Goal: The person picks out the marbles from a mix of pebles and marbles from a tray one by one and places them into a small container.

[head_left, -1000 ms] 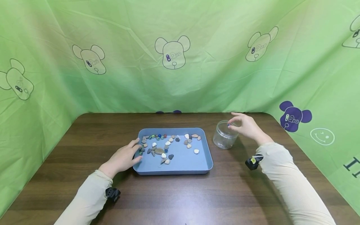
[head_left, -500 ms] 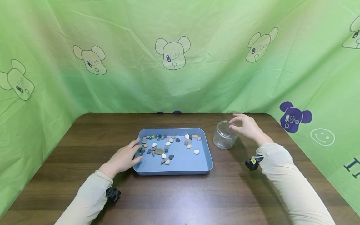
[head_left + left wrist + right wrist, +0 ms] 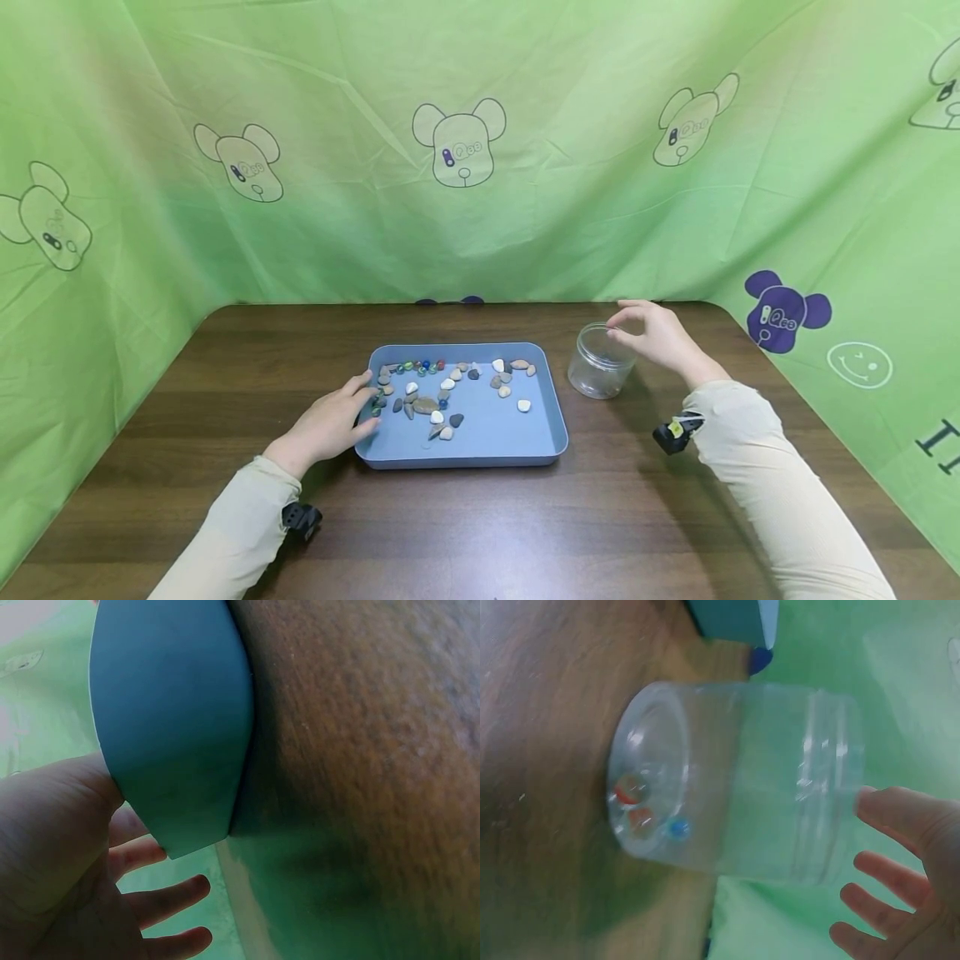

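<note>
Right hand hovered over the jar, fingers loosely apart, holding nothing.
A careless knock from it could have tipped the jar, spilling the marbles.

One blue tray, one clear jar holding three marbles, and two hands.

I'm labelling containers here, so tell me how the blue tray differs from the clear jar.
The blue tray is opaque, wide and shallow; the clear jar is see-through, round and taller for its width. The tray holds many pebbles and a row of marbles; the jar holds only a few marbles at its bottom. The left hand rests on the tray's left rim; the right hand hovers over the jar's mouth. Both stand open-topped on the wooden table.
</note>
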{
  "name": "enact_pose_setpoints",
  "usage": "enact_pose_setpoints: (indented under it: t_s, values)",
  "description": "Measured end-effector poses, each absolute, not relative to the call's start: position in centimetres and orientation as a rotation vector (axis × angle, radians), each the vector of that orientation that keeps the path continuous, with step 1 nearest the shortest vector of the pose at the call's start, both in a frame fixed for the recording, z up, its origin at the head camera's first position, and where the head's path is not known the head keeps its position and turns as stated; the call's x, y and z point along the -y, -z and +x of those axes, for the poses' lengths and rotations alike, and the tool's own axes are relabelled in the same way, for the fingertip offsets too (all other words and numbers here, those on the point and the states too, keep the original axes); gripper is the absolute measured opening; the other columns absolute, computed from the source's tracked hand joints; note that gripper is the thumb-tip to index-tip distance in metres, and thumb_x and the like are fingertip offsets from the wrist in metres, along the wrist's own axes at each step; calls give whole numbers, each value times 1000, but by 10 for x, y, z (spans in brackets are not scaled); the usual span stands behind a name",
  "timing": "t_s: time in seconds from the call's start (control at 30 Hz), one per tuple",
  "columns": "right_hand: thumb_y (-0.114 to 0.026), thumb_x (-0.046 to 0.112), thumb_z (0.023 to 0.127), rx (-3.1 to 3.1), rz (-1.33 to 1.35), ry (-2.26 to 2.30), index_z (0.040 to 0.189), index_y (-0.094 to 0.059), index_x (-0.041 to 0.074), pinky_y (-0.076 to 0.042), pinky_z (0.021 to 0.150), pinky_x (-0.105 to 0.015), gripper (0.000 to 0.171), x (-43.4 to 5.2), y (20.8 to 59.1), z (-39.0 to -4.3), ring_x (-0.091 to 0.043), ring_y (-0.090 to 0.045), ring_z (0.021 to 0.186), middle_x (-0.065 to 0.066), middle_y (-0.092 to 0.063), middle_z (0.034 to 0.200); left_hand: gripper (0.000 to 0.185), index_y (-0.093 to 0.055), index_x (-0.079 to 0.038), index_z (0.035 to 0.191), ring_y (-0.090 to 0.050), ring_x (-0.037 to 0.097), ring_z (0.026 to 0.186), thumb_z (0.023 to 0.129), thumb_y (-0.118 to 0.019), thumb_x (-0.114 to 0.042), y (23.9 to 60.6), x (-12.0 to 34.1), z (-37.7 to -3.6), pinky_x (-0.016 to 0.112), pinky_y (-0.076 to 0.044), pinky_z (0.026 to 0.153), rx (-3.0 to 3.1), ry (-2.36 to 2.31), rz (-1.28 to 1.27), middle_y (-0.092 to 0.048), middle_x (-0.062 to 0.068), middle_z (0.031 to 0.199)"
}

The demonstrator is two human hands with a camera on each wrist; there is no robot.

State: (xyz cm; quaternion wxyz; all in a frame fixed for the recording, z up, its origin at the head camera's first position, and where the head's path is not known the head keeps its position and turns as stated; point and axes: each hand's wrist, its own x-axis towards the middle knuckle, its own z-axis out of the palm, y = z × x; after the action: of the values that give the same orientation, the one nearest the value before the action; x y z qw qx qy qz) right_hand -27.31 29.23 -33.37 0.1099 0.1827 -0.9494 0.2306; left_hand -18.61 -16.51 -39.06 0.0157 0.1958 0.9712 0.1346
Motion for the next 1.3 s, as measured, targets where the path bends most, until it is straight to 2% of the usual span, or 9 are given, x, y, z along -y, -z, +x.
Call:
enact_pose_setpoints:
  t_s: [0.57,0.67,0.83,0.9,1.07,1.3]
  values:
    - [-65,11,84,2764,666,-786,98,-70,4,-33,106,-54,16,-242,315,-264,-43,-44,126,-23,-51,134,49,-52,0,130,-50,39,123,91,-58,-30,394,167,-186,51,-43,100,-3019,-450,599,-34,21,148]
    - [-65,12,85,2772,680,-805,99,-69,5,-40,102,-52,16,-235,315,-265,-42,-45,126,-22,-50,136,49,-52,0,130,-50,40,123,91,-58,-29,393,167,-186,51,-43,100,-3018,-440,594,-34,21,148]
    - [-65,12,85,2781,693,-855,99,-69,5,-52,88,-46,16,-225,317,-267,-40,-48,124,-20,-50,137,49,-52,0,129,-51,40,122,91,-58,-29,393,166,-186,51,-43,99,-3025,-429,596,-35,21,148]
    - [-65,13,85,2780,704,-863,100,-69,6,-50,92,-47,16,-221,318,-267,-40,-47,125,-20,-50,137,49,-53,1,129,-51,40,122,91,-58,-30,393,166,-186,51,-44,99,-3027,-431,598,-35,21,148]
    - [-65,14,85,2781,740,-866,100,-69,8,-34,107,-52,16,-211,320,-268,-39,-43,129,-19,-51,136,50,-52,2,129,-50,39,123,91,-58,-30,393,166,-186,50,-43,100,-3024,-433,595,-34,21,148]
    - [-67,13,84,2751,795,-896,97,-70,7,-34,107,-52,15,-196,321,-267,-38,-45,128,-19,-53,134,50,-52,2,129,-50,39,123,91,-58,-29,394,167,-187,50,-43,100,-3028,-429,596,-34,21,148]
